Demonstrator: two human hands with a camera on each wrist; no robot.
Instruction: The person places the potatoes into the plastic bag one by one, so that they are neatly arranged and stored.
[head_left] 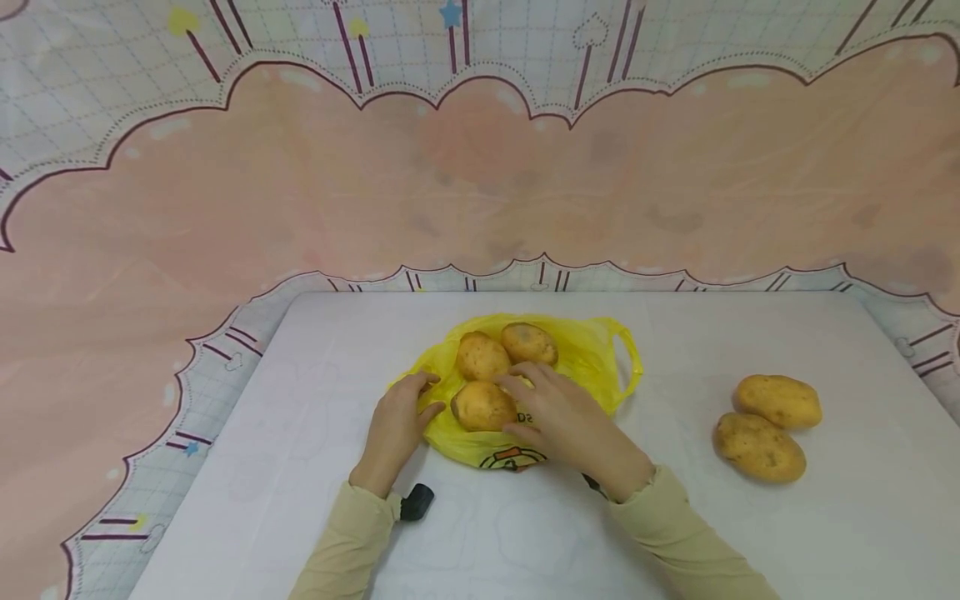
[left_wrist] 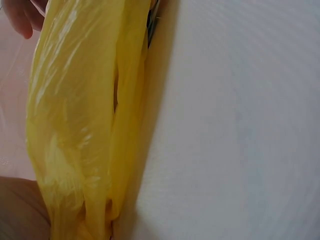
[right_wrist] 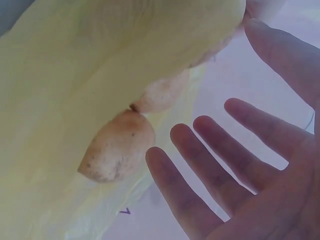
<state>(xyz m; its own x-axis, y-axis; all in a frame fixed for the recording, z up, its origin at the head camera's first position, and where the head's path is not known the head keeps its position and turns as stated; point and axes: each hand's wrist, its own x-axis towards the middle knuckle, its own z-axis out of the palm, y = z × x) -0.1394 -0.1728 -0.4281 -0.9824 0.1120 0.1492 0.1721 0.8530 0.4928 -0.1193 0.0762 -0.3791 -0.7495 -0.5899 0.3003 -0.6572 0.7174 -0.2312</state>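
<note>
Three potatoes lie on a yellow plastic bag (head_left: 581, 342): a front potato (head_left: 480, 408), a back left potato (head_left: 480, 357) and a back right potato (head_left: 531, 343). At the bag's left edge rests my left hand (head_left: 393, 429), thumb and fingers apart. My right hand (head_left: 566, 412) hovers over the bag's front right, fingertips close to the front potato. In the right wrist view its fingers (right_wrist: 187, 155) are spread, and nothing lies between them. Bag plastic (left_wrist: 80, 115) fills much of the left wrist view and hides most of the left hand there.
Two loose potatoes, a rear one (head_left: 778, 402) and a front one (head_left: 760, 448), touch each other on the white table (head_left: 862, 517) to the right. A looped bag handle (head_left: 633, 362) sticks out rightward. Behind the table hangs a patterned cloth (head_left: 480, 183).
</note>
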